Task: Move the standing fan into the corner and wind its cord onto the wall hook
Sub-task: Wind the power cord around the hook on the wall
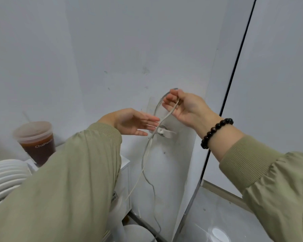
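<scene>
A thin grey-white cord point(144, 159) hangs down the white wall and loops up over a small white wall hook point(163, 131). My right hand point(185, 107), with a dark bead bracelet at the wrist, pinches the top of the cord loop just above the hook. Fingers straight, my left hand point(132, 122) reaches toward the cord beside the hook, its fingertips at the crossing strands. At the bottom centre the fan's round white base point(138, 233) shows, and the white ribbed fan grille point(5, 177) sits at the left edge.
A plastic cup of brown tea point(37, 140) with a lid and straw stands on a white cabinet point(125, 172) at the left. A black vertical strip point(234, 70) divides the wall panels on the right. Glossy grey floor point(222, 215) lies lower right.
</scene>
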`<state>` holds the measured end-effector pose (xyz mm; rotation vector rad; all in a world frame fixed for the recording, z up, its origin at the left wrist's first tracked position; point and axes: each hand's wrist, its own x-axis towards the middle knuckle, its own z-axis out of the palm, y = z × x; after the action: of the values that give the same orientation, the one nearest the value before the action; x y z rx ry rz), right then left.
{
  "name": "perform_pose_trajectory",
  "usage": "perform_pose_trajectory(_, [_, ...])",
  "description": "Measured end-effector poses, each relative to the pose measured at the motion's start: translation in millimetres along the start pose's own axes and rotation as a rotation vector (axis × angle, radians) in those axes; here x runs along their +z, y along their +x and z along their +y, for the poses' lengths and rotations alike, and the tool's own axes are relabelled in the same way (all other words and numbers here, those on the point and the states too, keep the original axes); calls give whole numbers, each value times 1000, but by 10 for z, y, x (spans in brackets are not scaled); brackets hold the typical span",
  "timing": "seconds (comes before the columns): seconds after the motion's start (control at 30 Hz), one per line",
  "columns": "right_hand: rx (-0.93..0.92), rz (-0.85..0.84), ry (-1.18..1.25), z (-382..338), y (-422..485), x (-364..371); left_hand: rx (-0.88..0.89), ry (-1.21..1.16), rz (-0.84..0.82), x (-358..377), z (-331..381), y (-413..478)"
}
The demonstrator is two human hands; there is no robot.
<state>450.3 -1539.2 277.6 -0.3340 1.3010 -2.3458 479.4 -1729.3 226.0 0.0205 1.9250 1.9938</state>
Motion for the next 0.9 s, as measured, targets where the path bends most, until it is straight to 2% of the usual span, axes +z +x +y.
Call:
perform_pose_trajectory(0.1, [-21, 32, -126, -172, -41, 39, -50, 66, -217, 39, 27, 36])
perform_pose_trajectory(0.23, [-78, 79, -368, -327, -126, 23, -62, 219, -268, 247, 160, 62])
perform_pose_trajectory(0.3, [-116, 93, -464, -395, -182, -24, -70, 295, -206, 383, 251, 19])
perform_pose_trajectory(0.37, [-145, 129, -558, -447, -252, -124, -37, 336, -59, 499, 347, -43])
perform_pose_trajectory(0.5, [-65, 197, -715, -425, -407, -398, 156, 240, 134, 673, 532, -199])
perform_pose_trajectory(0.57, [34, 138, -802, -335, -496, -508, 262, 180, 185, 802, 638, -279])
perform_pose_trajectory(0.63, [89, -22, -906, -226, -588, -564, 360, 122, 211, 962, 750, -335])
perform_pose_trajectory(0.77, [83, -285, -817, -215, -733, -490, 513, 34, 277, 1236, 954, -374])
perform_pose_trajectory(0.83, [91, -354, -821, -327, -803, -442, 564, -30, 323, 1343, 1033, -385])
perform_pose_trajectory(0.9, [59, -333, -822, -434, -812, -416, 603, -120, 363, 1417, 1085, -398])
